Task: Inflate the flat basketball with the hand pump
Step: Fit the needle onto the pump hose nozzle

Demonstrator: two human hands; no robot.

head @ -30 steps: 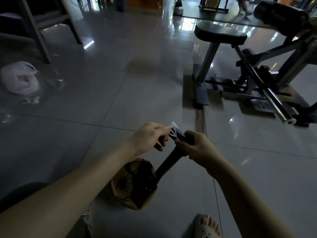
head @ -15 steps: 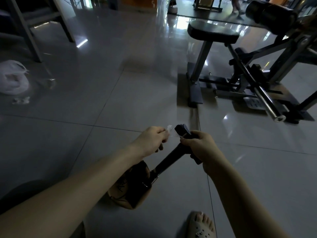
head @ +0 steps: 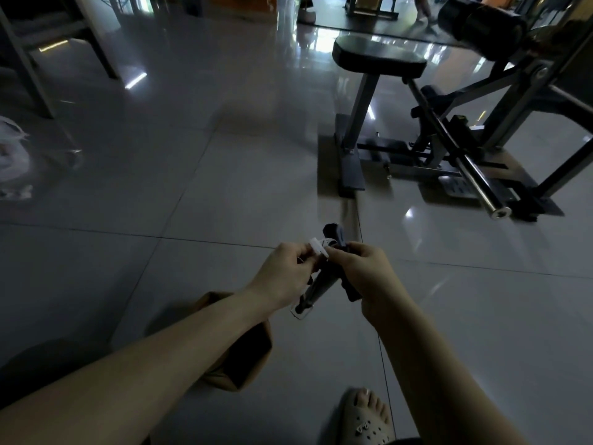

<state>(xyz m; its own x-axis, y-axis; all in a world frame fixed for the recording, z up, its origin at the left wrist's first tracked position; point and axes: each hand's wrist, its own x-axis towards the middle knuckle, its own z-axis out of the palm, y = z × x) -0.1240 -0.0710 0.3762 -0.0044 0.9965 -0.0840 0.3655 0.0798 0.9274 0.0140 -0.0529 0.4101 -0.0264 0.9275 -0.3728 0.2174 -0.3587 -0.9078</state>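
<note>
Basketball (head: 247, 354), flat and caved in on itself, lies on the glossy tiled floor (head: 192, 187) close to the person. The left forearm crosses over it and hides its middle. A weight machine (head: 449, 149) with a padded seat and a steel bar stands on the far right. A white bag (head: 9, 155) sits at the far left edge. A sandalled foot (head: 369, 415) shows at the bottom.

Both hands meet beyond the ball and to its right, well clear of it. The right hand (head: 362, 271) is curled round the upper part of the black hand pump (head: 317, 284), whose handle end pokes out past the knuckles. The barrel slants down and back toward the ball. Its lower end lies just beside the ball's right edge and does not appear to touch it.

The left hand (head: 285, 274) pinches a small white piece (head: 317, 248) between thumb and fingers, right against the pump's head. What the piece is cannot be made out in the dim light.
</note>
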